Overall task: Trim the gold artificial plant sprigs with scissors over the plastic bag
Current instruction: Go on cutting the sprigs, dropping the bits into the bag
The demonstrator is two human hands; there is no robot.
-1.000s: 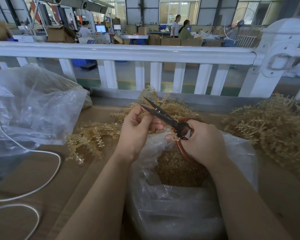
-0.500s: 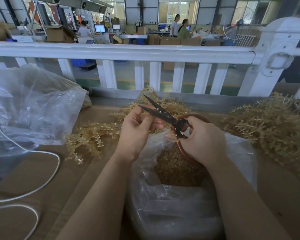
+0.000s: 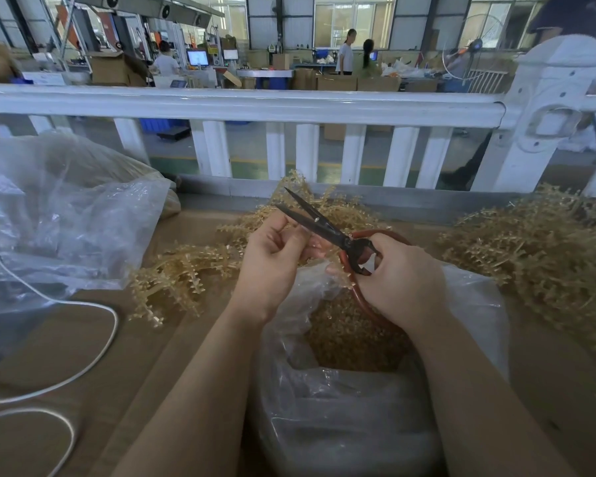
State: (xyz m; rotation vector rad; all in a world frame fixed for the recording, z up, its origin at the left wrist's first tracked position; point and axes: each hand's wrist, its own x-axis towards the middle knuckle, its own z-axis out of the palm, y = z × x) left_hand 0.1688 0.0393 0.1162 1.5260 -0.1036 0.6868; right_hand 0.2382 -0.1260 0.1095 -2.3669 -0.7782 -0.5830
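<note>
Scissors [image 3: 327,230] are sitting in the right hand [image 3: 401,282], and this is the only view, from the head camera. The fingers of that hand are curling round the red loop handles. The dark blades are standing a little apart and pointing up and away, over the left hand [image 3: 272,259]. The left hand is pinching something small at its fingertips, just under the blades. It is likely a gold sprig [image 3: 186,273], but the piece itself is too hidden to tell. More sprigs are lying in a pile just left of that hand, and a bigger heap [image 3: 537,270] is lying to the right of the right hand. The plastic bag [image 3: 475,304] is gaping open right below both hands, with gold bits inside. The sprigs look light, thin and bendy, so a soft pinch on the stem, close to the cut, should be working best.
</note>
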